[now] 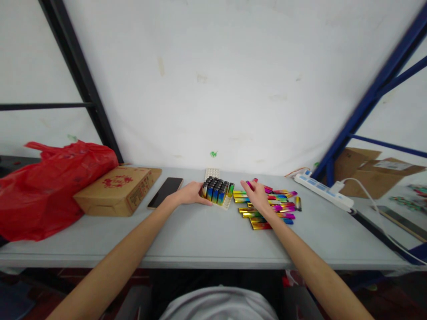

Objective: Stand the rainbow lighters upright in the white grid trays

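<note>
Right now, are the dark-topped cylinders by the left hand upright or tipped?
Upright: the cylinders stand in rows, dark tops up, on the pale tray, left hand at their side.

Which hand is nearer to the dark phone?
Left. The left hand is just right of the phone, beside the upright cylinders; the right hand is farther right, by the loose shiny pieces.
</note>
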Demonstrator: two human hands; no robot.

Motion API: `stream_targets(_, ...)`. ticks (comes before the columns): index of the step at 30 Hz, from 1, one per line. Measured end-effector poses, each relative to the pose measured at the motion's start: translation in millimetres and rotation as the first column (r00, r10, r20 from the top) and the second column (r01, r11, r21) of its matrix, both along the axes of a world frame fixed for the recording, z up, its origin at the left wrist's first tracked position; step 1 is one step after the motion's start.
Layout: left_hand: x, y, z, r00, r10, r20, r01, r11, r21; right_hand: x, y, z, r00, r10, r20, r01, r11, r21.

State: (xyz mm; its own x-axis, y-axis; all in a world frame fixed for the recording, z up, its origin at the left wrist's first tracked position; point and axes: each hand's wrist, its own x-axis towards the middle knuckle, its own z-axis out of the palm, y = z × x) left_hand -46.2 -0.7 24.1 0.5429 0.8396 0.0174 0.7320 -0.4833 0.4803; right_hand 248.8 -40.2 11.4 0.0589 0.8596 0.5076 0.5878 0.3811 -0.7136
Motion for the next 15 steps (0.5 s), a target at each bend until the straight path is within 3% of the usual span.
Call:
stream_targets(11, 0.9, -0.4, 0.4, 1.0, 0.015, -0.022, -0.015, 1.0, -0.013, -3.2, -3.6, 0.1, 0.989, -0.038, 0.145, 0.028, 0.997, 0.073)
stream_targets(15, 0.9, -1.1, 1.6, 0.999, 0.021, -0.037, -0.02, 1.0, 0.006, -2.1, -6.7, 5.4, 0.982, 0.043, 0.185, -0.055, 0.997, 0.058)
